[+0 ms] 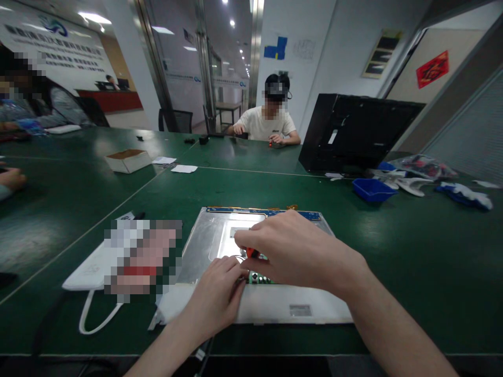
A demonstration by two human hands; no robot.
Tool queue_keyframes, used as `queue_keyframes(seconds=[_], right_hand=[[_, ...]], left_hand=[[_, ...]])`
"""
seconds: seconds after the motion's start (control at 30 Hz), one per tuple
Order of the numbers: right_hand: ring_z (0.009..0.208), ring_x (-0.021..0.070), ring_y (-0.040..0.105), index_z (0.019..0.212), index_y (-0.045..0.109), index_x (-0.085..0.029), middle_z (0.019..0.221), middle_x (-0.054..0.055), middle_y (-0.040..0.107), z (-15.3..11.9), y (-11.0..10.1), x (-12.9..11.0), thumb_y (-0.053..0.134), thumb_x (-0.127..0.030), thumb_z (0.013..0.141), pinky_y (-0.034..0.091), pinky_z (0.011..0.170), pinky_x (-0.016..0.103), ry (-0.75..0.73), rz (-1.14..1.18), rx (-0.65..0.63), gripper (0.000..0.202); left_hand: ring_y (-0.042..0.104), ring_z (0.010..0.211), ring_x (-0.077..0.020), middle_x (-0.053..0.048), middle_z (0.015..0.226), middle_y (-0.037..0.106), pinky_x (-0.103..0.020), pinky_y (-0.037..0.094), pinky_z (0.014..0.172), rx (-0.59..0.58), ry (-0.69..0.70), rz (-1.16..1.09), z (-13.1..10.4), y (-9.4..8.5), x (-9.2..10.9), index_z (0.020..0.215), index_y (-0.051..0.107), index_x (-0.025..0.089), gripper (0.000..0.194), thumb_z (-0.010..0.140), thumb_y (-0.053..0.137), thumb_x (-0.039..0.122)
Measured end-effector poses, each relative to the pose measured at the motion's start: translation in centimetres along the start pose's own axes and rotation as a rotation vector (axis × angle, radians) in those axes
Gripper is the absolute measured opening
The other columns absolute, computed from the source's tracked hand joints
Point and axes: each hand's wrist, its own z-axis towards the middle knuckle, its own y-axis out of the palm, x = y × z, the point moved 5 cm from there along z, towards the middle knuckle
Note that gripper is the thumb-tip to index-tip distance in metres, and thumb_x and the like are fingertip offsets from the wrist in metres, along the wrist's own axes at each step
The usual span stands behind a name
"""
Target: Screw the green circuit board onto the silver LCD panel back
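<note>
A flat metal display panel [196,246] lies on the green table before me, with a blue circuit strip [259,210] along its far edge. Near its middle sits a green circuit board [259,278], largely covered by my hands. My right hand [291,251] is closed around a screwdriver [252,252] held over the board; only part of its red-orange and black handle shows. My left hand [220,285] rests low on the panel, fingers bent together at the board's left edge. What those fingers pinch, if anything, is hidden. A white strip [275,306] forms the panel's near side.
Left of the panel lie a white power bank [84,272] with a cable and a blurred flat item. A blue tray [373,189], gloves [463,195] and a large black monitor [353,133] stand right. Beyond are an open box [128,161] and a seated person [271,120].
</note>
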Motion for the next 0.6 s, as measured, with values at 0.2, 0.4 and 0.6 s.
queue_keyframes(seconds=[0.2,0.4,0.6], right_hand=[[0.065,0.0137,0.059,0.083,0.061,-0.02,0.075,0.001,0.069,0.02,0.04,0.03,0.062,-0.027,0.088,0.023,0.053,0.027,0.006,-0.003,-0.017,0.009],[0.068,0.0141,0.059,0.086,0.06,-0.019,0.081,0.002,0.069,-0.19,-0.1,0.01,0.06,-0.024,0.088,0.024,0.053,0.027,-0.016,0.032,0.009,0.005],[0.067,0.0136,0.056,0.091,0.056,-0.018,0.085,0.003,0.068,-0.46,0.09,-0.05,0.057,-0.02,0.086,0.025,0.052,0.027,-0.061,0.056,-0.005,0.005]], left_hand=[[0.058,0.091,-0.0258,-0.007,0.095,0.064,-0.04,0.045,0.077,0.014,0.018,-0.005,-0.04,-0.17,0.18,0.09,0.058,0.02,0.013,0.086,0.049,0.011],[0.058,0.089,-0.0253,-0.007,0.094,0.063,-0.038,0.046,0.075,0.017,0.013,-0.011,-0.14,0.0,-0.2,0.091,0.058,0.019,0.012,0.087,0.05,0.012],[0.058,0.093,-0.0249,-0.006,0.097,0.063,-0.037,0.047,0.078,-0.028,0.008,-0.045,0.17,-0.07,-0.2,0.095,0.059,0.02,0.017,0.086,0.049,0.01]])
